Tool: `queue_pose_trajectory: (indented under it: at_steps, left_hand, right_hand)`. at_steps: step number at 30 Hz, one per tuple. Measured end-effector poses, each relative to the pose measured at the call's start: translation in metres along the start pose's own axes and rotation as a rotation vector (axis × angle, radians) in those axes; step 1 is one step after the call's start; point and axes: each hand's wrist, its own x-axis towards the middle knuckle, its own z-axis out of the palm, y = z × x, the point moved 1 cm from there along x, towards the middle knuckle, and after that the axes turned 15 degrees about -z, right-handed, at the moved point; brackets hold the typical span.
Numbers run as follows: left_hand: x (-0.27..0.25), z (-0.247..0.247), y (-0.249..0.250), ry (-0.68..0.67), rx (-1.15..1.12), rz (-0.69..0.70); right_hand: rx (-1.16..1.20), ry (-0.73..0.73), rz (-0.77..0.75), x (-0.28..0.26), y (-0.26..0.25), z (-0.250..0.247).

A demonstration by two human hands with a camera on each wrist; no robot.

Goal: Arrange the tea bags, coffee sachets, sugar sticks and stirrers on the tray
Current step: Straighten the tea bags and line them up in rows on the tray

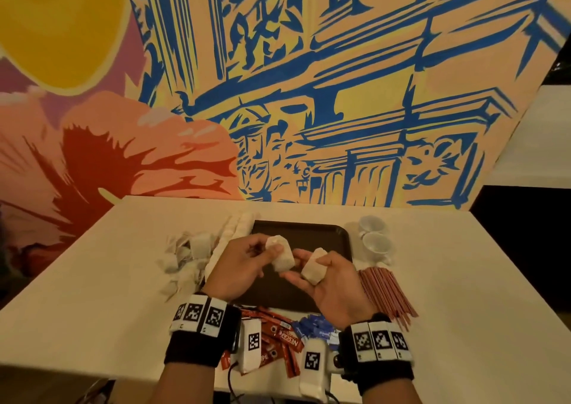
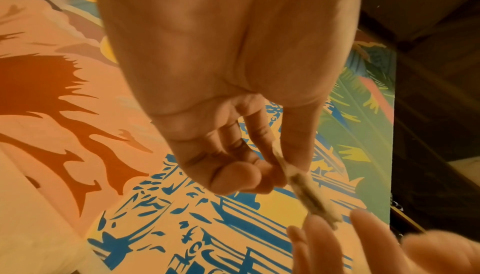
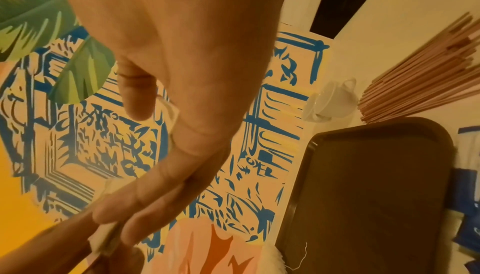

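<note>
White table [image 1: 448, 280], painted mural wall [image 1: 309, 94]

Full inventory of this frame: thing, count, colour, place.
tray: one, dark brown, table centre, nothing on it
tea bags: loose pile, white, left of tray
sugar sticks: bundle, white, tray's far-left corner
stirrers: bundle, reddish, right of tray
cups: two, white, right of tray, beyond stirrers
coffee sachets: pile, red, near edge
blue sachets: pile, right of red ones
table: white
mural: behind table
left hand: holds one tea bag above tray
right hand: holds one tea bag above tray
</note>
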Motion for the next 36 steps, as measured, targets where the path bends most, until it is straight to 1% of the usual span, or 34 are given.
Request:
queue_pose_trajectory:
  at_steps: [2,6,8,10,12,14,15,17,21,24,27,30,33,36]
  left_hand:
    - [0.001,-0.006,-0.001,0.020,-0.002,0.002]
    - [0.007,-0.020,-0.006,0.059,0.044,-0.027]
    - [0.013,-0.027,-0.011,0.068,0.086,-0.044]
    - [0.015,-0.034,-0.015,0.072,0.116,-0.049]
    - [0.016,-0.040,-0.018,0.084,0.102,-0.061]
    - [0.015,-0.045,-0.021,0.115,0.069,-0.078]
    - [0.014,-0.046,-0.023,0.137,0.046,-0.092]
    - [0.011,-0.046,-0.027,0.166,-0.058,-0.133]
    - [0.000,-0.032,-0.029,0.120,-0.307,-0.226]
    - [-0.006,-0.023,-0.028,0.058,-0.368,-0.200]
    - [-0.010,-0.017,-0.026,0.000,-0.357,-0.164]
    - [-0.012,-0.012,-0.024,-0.004,-0.355,-0.174]
    - [-0.013,-0.007,-0.022,-0.016,-0.413,-0.198]
    - [-0.016,-0.002,-0.017,-0.059,-0.429,-0.164]
  right_hand:
    - [-0.029,0.007,0.006,0.001,-0.001,-0.002]
    - [-0.223,-0.003,0.030,0.007,0.003,-0.008]
    - [-0.316,-0.036,0.032,0.011,0.007,-0.008]
    - [-0.418,-0.091,-0.005,0.016,0.012,-0.006]
    - [-0.617,-0.121,-0.133,0.020,0.017,-0.004]
    - [-0.849,-0.083,-0.311,0.021,0.020,0.000]
    - [-0.902,-0.056,-0.383,0.022,0.021,0.002]
    - [-0.886,-0.038,-0.481,0.022,0.026,0.005]
    - [-0.894,-0.056,-0.678,0.015,0.033,0.013]
    - [-0.882,-0.040,-0.785,0.008,0.035,0.015]
    - [-0.889,-0.013,-0.844,0.002,0.037,0.015]
    - [-0.908,0.019,-0.884,-0.001,0.038,0.015]
    - [-0.922,0.060,-0.908,0.000,0.039,0.014]
    - [-0.974,0.036,-0.932,0.000,0.038,0.016]
